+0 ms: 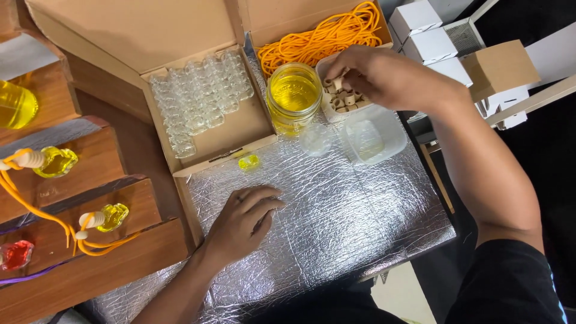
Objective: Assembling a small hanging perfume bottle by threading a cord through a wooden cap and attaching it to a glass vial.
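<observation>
My right hand [366, 75] reaches into a small white tray [329, 107] of little wooden caps and pinches one wooden cap [338, 83] between its fingertips. Palm down on the silver foil mat [336, 216] rests my left hand [243, 219], fingers loosely curled and holding nothing. A small glass bottle of yellow liquid [249, 162] lies on the mat just beyond the left hand. A glass jar of yellow liquid [293, 96] stands left of the tray.
An open cardboard box [240, 129] holds several empty clear glass bottles. Orange cords [324, 36] fill the box behind. A clear plastic container [372, 139] and a clear lid [315, 138] sit on the mat. Wooden steps [90, 240] at left carry filled bottles with cords.
</observation>
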